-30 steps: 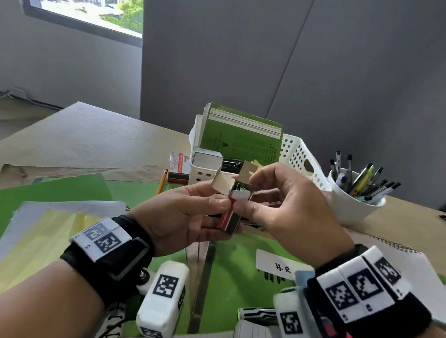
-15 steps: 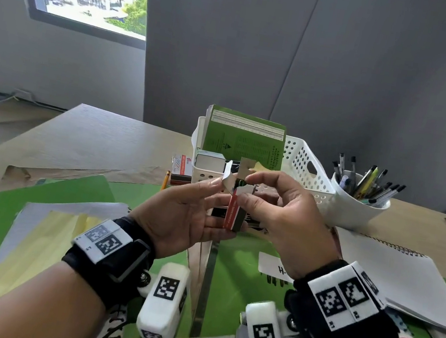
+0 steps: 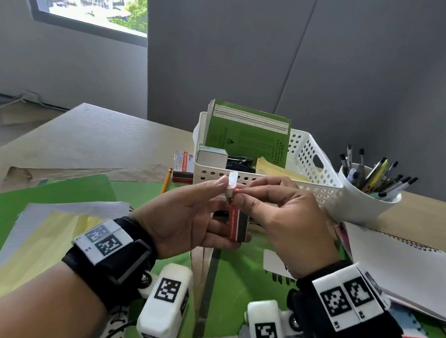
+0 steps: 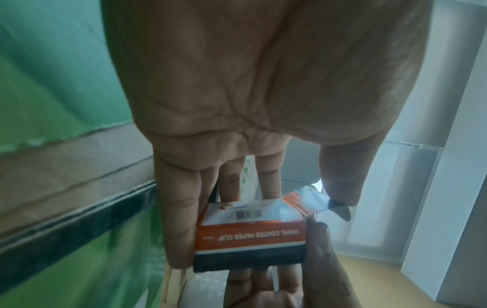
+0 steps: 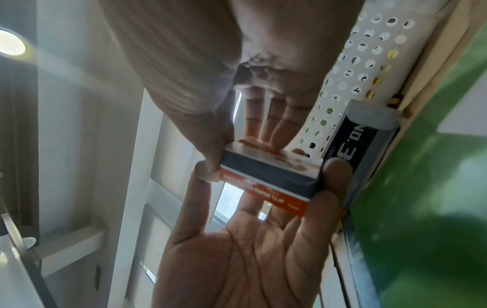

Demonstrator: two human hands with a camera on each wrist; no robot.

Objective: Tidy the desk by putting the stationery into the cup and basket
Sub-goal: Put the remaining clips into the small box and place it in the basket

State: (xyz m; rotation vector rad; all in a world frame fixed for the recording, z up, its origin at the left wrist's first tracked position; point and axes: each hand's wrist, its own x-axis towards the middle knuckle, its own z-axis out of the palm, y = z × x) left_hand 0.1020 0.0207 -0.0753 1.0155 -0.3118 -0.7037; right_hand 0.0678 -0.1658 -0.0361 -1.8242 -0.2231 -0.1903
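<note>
A small red, white and black paper clip box (image 3: 237, 224) hangs upright between both hands, in front of the white perforated basket (image 3: 314, 160). My left hand (image 3: 220, 198) holds it from behind, fingers along its side, with the thumb (image 4: 340, 187) touching the raised white flap (image 3: 232, 180). My right hand (image 3: 243, 198) pinches the box's top end between thumb (image 5: 210, 145) and fingers. The box (image 4: 250, 235) reads "paper clip" in the left wrist view. The white cup (image 3: 363, 204), full of pens, stands right of the basket.
The basket holds a green book (image 3: 248, 134), a small tin and yellow notes. A second clip box (image 3: 184, 165) and a pencil (image 3: 166, 180) lie to its left. A black staples box (image 5: 366, 141) lies below my hands. Green folders, papers, a ruler (image 3: 207, 284) and a spiral notebook (image 3: 406, 267) cover the desk.
The box's flap has been lifted and now stands upright at my left thumb tip. My right fingers have shifted to the box's top end. Both hands stay before the basket.
</note>
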